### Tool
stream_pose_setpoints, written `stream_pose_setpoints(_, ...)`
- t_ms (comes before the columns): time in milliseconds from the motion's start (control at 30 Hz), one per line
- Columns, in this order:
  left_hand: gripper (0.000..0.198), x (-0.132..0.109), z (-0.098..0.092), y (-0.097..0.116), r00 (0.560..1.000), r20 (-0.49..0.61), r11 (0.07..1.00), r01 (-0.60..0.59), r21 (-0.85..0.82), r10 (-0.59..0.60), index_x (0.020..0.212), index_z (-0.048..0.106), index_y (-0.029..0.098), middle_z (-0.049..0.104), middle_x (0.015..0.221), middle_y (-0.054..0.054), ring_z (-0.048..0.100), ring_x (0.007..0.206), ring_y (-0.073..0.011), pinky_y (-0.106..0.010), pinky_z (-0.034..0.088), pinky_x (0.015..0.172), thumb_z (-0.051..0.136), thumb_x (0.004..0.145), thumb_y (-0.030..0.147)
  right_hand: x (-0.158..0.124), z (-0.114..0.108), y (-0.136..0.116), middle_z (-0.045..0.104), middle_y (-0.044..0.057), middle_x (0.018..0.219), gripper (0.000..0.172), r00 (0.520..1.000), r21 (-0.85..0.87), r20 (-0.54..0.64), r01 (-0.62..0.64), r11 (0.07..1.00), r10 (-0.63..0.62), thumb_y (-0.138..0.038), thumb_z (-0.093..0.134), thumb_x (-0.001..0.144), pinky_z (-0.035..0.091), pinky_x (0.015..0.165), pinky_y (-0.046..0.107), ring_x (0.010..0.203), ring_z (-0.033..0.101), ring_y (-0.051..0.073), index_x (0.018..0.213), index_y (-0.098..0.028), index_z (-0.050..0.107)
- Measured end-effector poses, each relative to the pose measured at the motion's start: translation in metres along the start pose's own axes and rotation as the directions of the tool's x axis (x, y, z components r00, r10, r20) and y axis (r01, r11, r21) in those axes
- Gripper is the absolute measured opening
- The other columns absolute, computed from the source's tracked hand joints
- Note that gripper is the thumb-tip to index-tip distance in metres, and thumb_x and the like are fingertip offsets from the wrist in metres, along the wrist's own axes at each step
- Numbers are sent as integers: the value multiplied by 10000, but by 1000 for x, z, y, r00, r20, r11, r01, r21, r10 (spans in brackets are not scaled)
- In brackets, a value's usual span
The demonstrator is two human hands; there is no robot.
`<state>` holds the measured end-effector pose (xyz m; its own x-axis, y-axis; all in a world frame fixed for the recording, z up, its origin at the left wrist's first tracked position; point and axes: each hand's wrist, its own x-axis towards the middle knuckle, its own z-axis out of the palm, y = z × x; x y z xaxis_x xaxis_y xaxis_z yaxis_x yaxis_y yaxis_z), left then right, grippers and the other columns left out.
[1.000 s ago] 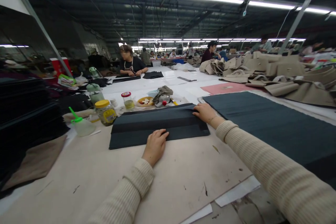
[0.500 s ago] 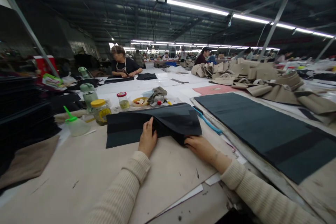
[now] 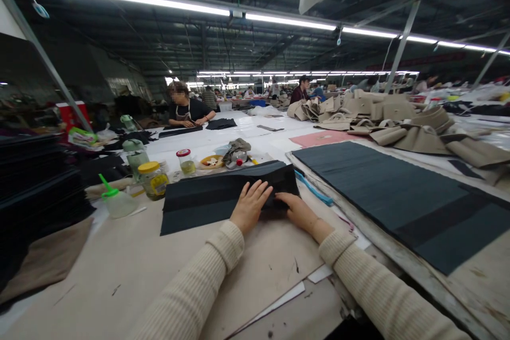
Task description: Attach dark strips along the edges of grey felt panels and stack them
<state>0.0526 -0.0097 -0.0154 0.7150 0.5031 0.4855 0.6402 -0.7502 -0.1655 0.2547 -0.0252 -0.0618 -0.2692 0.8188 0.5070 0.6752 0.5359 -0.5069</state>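
A dark fabric piece (image 3: 199, 202) lies across the beige-covered table (image 3: 159, 276), its right part bent up and folded. My left hand (image 3: 252, 206) rests on that fabric near the fold, palm down, fingers spread and pointing up. Just to its right, my right hand (image 3: 300, 212) has its fingers curled at the fabric's right part, with the fingertips partly hidden by the dark material. The two hands are close together but apart.
Behind the fabric stand a yellow-lidded jar (image 3: 153, 179), a red-lidded jar (image 3: 185, 162) and a green-tipped bottle (image 3: 117, 199). A large dark panel (image 3: 398, 196) lies right. Dark stacks (image 3: 35, 191) rise left. A person (image 3: 187, 109) works across the table.
My left hand has moved right and now lies spread on the fabric. The raised fabric flap has come down lower. My right hand stays near the right part, its fingers slightly higher.
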Motion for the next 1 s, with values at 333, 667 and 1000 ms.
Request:
stream_pose_setpoints(333, 208, 58, -4, -2, 911, 307, 959, -284, -12, 274, 881, 613, 179, 559, 949, -79, 471, 940, -217, -364, 330, 829, 416, 817, 168, -1, -2, 13, 553, 83, 1166, 378, 999, 13, 23, -42, 999, 42, -45, 497, 669, 352, 984, 415, 1109, 492, 213, 1001, -187, 609)
stream_pose_setpoints(667, 364, 67, -6, -24, 856, 462, 970, -237, -44, 230, 1076, 561, 234, 567, 1059, -81, 479, 1000, -226, -347, 330, 815, 489, 737, 126, -1, 1, 14, 550, 94, 1193, 192, 994, -6, 40, -104, 995, 104, -203, 511, 766, 323, 982, 471, 1138, 476, 245, 891, -204, 657)
stream_pose_setpoints(1000, 331, 68, -18, -44, 748, 633, 979, -142, -144, 201, 1049, 575, 309, 648, 1054, 7, 572, 972, -196, -329, 359, 867, 530, 724, 267, -4, -20, 0, 631, 42, 853, 271, 983, 119, -51, -169, 978, 176, -323, 352, 872, 473, 736, 324, 825, 578, 183, 920, -181, 578)
